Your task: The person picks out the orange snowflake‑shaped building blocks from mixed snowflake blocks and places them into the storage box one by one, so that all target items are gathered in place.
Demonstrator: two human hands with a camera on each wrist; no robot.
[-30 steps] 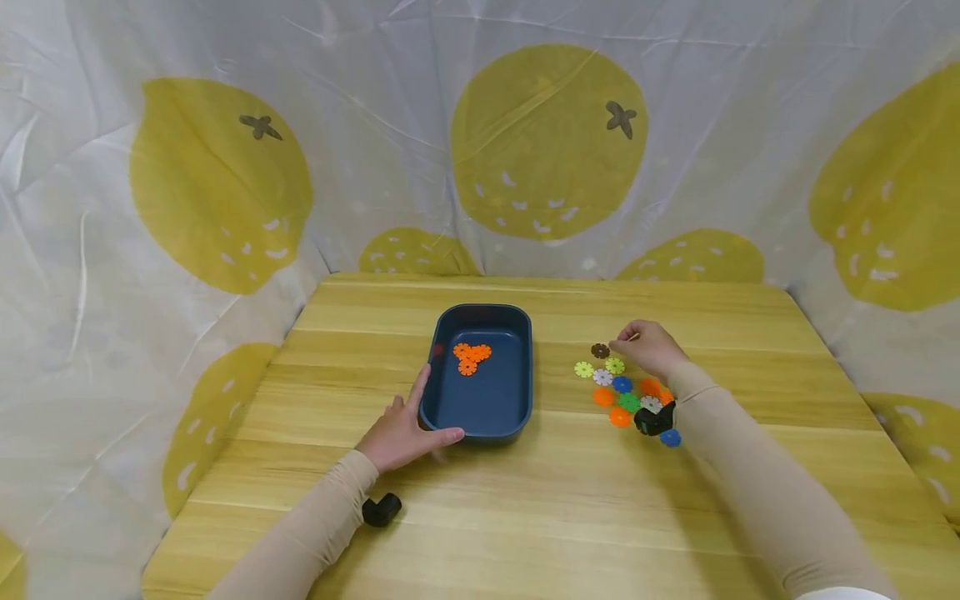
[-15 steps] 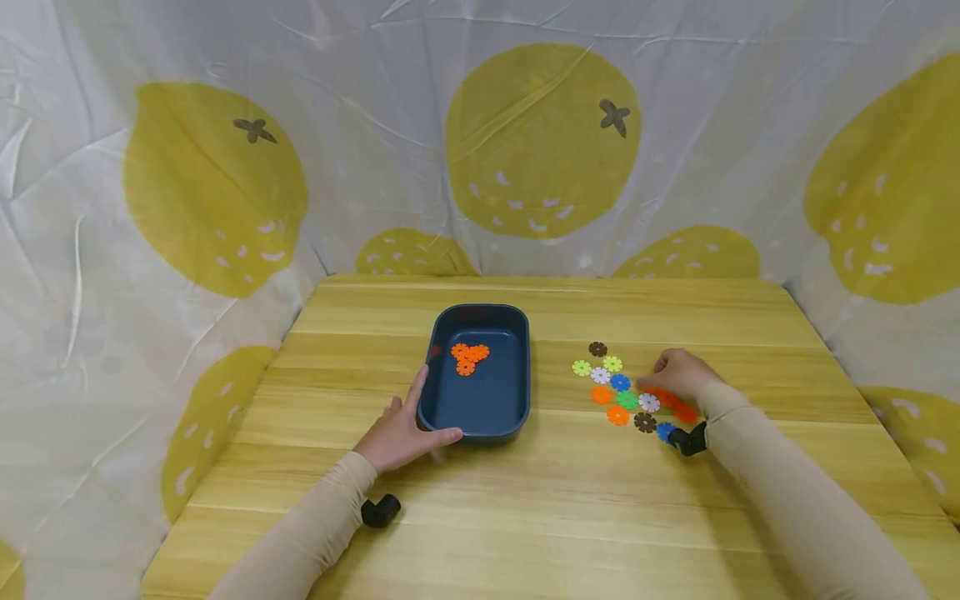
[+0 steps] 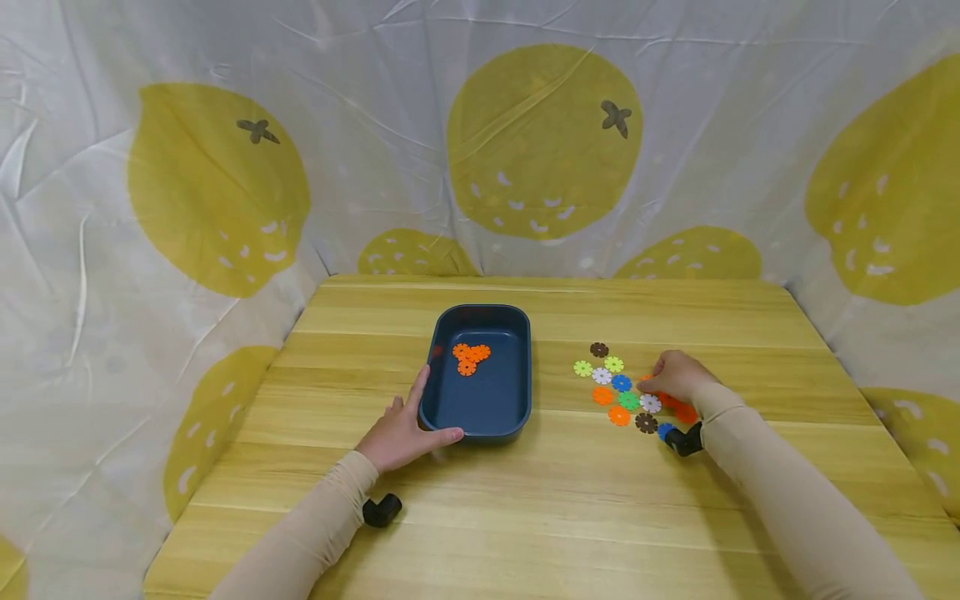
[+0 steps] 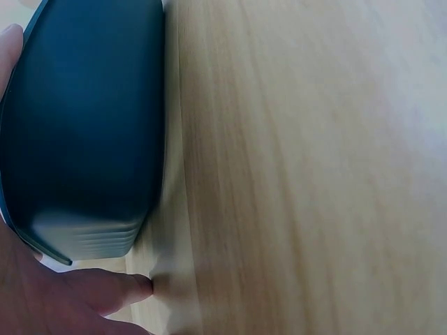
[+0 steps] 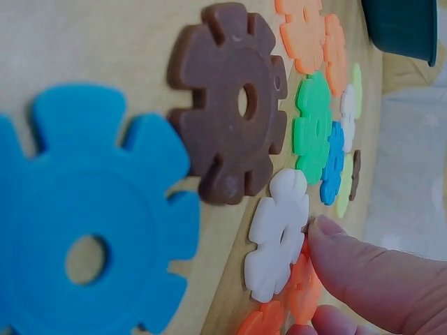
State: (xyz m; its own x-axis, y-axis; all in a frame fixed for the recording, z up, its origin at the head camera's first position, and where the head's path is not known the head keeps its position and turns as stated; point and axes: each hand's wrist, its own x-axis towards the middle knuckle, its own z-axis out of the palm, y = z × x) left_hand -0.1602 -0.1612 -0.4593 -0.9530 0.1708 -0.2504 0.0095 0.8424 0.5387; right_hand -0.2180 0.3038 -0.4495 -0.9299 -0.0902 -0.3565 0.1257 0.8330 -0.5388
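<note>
A dark blue tray (image 3: pixel 483 410) stands on the wooden table, with several orange snowflake discs (image 3: pixel 470 356) clustered inside it. My left hand (image 3: pixel 393 435) rests against its near left corner, fingers extended along the left wall and thumb at the front. To the right, several snowflake discs lie spread out in mixed colours, among them green (image 3: pixel 628 401) and white (image 3: pixel 650 403). My right hand (image 3: pixel 682 377) reaches down over the orange ones, thumb and fingers pinching an orange snowflake disc (image 5: pixel 305 289). That disc sits beside the white one and is partly hidden by the hand.
Closest to the right wrist camera lie a blue disc (image 5: pixel 133 230) and a brown disc (image 5: pixel 230 105). Black wrist devices (image 3: pixel 382 510) hang under both forearms. A lemon-patterned cloth (image 3: pixel 547 142) surrounds the back and sides of the table (image 3: pixel 525 533).
My right hand has moved from the far brown disc toward me and right, down onto the orange discs, uncovering the near brown disc. The left hand and tray stay put.
</note>
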